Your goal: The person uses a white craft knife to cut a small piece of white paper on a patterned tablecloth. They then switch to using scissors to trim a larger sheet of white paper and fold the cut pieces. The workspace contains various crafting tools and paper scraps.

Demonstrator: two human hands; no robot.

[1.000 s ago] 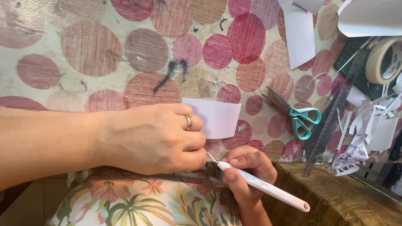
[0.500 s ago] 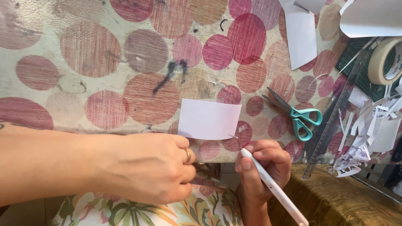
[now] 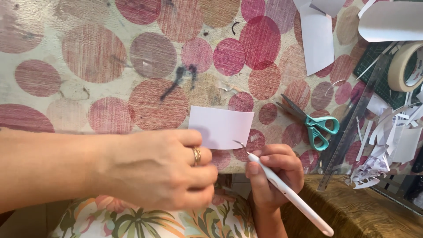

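Lying flat on the dotted tablecloth [image 3: 88, 66], the small white card [image 3: 220, 127] is the landmark here — its long axis runs left to right, its lower edge close to the table's near edge. The left hand [image 3: 163, 169] sits just below and left of the card, fingers curled, thumb and forefinger seemingly pinching its lower left corner; the contact itself is hidden behind the knuckles. A gold ring [image 3: 196, 155] shows on one finger. The right hand [image 3: 275, 176] is below and right of the card, closed around a white pen-shaped craft knife [image 3: 286, 194] whose fine tip points up-left, just beside the card's lower right corner. Both hands are about equally near, one at each lower corner.

Right of the card lie teal-handled scissors [image 3: 315, 125], then a clear ruler [image 3: 348, 132] — beyond it a heap of paper scraps [image 3: 387, 150] and a roll of masking tape [image 3: 405, 66]. No containers are in view.
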